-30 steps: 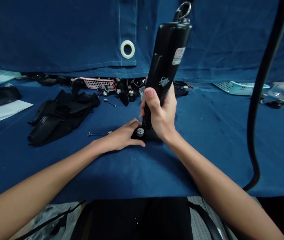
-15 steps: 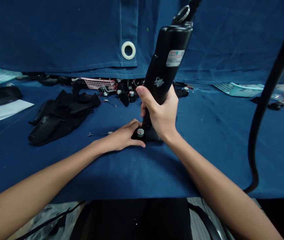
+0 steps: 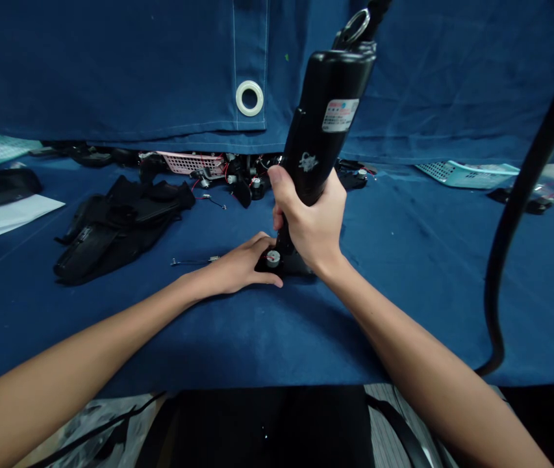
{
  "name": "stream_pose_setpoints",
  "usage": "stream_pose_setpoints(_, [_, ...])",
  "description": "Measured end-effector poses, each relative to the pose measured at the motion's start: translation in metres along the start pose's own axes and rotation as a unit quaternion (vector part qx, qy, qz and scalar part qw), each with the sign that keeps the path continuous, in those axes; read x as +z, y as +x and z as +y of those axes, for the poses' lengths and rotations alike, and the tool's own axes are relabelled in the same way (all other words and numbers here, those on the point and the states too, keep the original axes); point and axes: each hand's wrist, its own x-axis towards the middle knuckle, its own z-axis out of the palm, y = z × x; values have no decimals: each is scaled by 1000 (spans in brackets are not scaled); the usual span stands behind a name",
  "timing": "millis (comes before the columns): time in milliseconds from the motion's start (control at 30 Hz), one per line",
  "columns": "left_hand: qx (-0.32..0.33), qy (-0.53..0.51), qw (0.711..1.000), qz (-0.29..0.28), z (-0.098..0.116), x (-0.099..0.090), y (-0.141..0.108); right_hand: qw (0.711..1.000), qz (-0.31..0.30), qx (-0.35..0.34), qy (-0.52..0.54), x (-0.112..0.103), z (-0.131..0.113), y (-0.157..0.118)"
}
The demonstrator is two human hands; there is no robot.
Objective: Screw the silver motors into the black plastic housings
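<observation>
head view: nearest to us, at the lower edge, we record the person's dark clothing (image 3: 320,429) and, at its left, crumpled clear plastic (image 3: 86,432). beyond these lies a blue table cover (image 3: 427,279).

we find a small black part (image 3: 291,265) resting on the cover in front of the person, with a round silvery piece (image 3: 273,259) on its top. the left hand (image 3: 235,268) grips the part at its left end, thumb along the near side, fingers at the far side; the fingertips are partly hidden. just left of that hand we note a thin wire lead (image 3: 191,262).

the right hand (image 3: 318,227) is closed firmly around a black handheld tool (image 3: 318,136), held tilted, its lower end down at the part. we cannot tell whether the tip touches. the tool bears a white label (image 3: 339,116) and a metal ring (image 3: 357,27).

at the right hangs a thick black cable (image 3: 495,279). at the left we list a black fabric-like item (image 3: 125,227) and a white sheet (image 3: 8,218). farther back are a pink basket (image 3: 191,164), small wired parts (image 3: 245,185) and a turquoise basket (image 3: 471,175). behind everything hangs a blue curtain (image 3: 135,71) with a pale eyelet (image 3: 239,97).
</observation>
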Motion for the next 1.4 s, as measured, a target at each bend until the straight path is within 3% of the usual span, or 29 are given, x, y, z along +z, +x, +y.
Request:
stream_pose_setpoints(900, [4,1,1000,3,-2,1,1,1000,-17,1,24,-2,1,-2])
stream_pose_setpoints(1400, [-1,-8,1000,5,0,-1,4,1000,4,8,9,-3,-2,0])
